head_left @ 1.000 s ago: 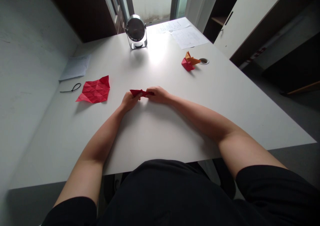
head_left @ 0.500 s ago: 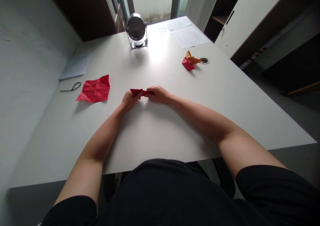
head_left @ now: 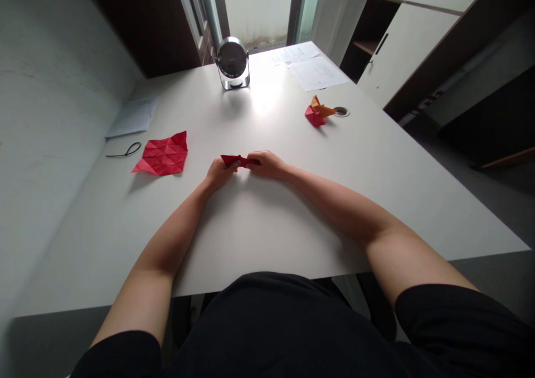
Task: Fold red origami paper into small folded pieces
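Note:
A small folded piece of red paper (head_left: 232, 159) is pinched between both my hands over the middle of the white table (head_left: 292, 211). My left hand (head_left: 218, 173) grips its left part with fingers closed. My right hand (head_left: 266, 164) holds its right end, fingers curled. To the left lies a flat, creased red paper sheet (head_left: 161, 153). Farther back on the right stand a folded red and an orange paper figure (head_left: 317, 111).
A small round metal fan (head_left: 233, 63) stands at the back. White papers (head_left: 311, 67) lie at the far right, another sheet (head_left: 134, 117) at the far left beside a black cable tie (head_left: 124, 151). A cable hole (head_left: 341, 111) is near the figures. Cabinets stand right.
My hands keep the same grip on the red paper. The camera has tipped slightly, so everything sits a little lower in the picture.

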Action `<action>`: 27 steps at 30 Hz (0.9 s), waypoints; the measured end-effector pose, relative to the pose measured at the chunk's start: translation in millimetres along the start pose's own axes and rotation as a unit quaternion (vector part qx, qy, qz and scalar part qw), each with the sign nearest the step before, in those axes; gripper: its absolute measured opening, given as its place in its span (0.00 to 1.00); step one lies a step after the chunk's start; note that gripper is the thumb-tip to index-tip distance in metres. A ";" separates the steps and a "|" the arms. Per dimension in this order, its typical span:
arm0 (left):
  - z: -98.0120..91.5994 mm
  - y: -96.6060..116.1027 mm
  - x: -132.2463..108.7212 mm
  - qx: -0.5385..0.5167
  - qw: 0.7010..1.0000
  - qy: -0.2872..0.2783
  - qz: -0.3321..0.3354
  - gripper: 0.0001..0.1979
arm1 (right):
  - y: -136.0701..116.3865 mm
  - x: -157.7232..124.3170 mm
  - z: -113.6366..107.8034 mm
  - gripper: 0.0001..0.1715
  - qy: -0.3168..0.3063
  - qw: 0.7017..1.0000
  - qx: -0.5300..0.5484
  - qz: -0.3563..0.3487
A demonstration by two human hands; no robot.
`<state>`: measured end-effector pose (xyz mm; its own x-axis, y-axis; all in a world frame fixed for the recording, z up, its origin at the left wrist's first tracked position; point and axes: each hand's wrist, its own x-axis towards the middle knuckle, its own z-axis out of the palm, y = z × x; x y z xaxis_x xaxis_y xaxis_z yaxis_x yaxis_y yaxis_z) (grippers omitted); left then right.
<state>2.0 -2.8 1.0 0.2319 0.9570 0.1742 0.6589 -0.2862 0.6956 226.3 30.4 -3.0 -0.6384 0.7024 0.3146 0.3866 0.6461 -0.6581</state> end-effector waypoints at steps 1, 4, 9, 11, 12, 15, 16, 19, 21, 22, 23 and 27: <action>-0.4 0.3 0.0 0.000 1.000 -0.002 0.003 0.21 | -0.2 0.1 0.0 0.21 0.001 1.000 0.000 0.000; -1.3 1.3 -0.1 0.002 1.000 -0.005 0.007 0.21 | -0.9 0.6 -0.2 0.21 0.000 1.000 0.002 0.005; -1.8 2.0 -0.5 0.003 1.000 -0.006 0.004 0.21 | -0.6 0.5 -0.9 0.20 -0.005 1.000 0.000 0.006; -2.0 2.2 -0.4 0.000 1.000 -0.008 0.001 0.21 | 0.4 0.5 -0.7 0.20 -0.007 1.000 0.000 0.008; -2.1 2.3 -0.4 0.000 1.000 -0.009 0.000 0.21 | 0.9 0.5 -0.6 0.19 -0.007 1.000 0.000 0.009; -2.5 3.1 -0.5 0.004 1.000 -0.009 -0.003 0.21 | 1.8 0.7 -0.4 0.18 -0.008 1.000 0.000 0.013; -2.5 3.4 -0.6 0.005 1.000 -0.008 -0.003 0.21 | 1.7 0.8 -0.5 0.17 -0.008 1.000 0.000 0.015; -2.4 4.1 -1.1 0.002 1.000 -0.008 -0.003 0.21 | 0.0 0.9 -1.5 0.18 -0.012 1.000 -0.001 0.017; -2.1 4.1 -1.4 0.000 1.000 -0.007 -0.004 0.22 | -1.4 0.8 -2.2 0.19 -0.012 1.000 -0.001 0.018; -2.0 3.9 -1.4 0.000 1.000 -0.005 -0.006 0.22 | -1.9 0.8 -2.4 0.19 -0.012 1.000 -0.001 0.019; -1.8 3.7 -1.4 0.001 1.000 -0.004 -0.008 0.22 | -2.2 0.9 -2.4 0.19 -0.011 1.000 -0.001 0.018; -1.5 2.7 -1.0 0.004 1.000 -0.005 -0.010 0.22 | -1.5 1.3 -1.6 0.20 -0.010 1.000 -0.001 0.016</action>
<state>2.5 -4.4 3.8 0.2261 0.9619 0.1540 0.6683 -0.2682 0.6938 225.9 30.8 -0.6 -0.6388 0.7168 0.2795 0.4089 0.6241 -0.6659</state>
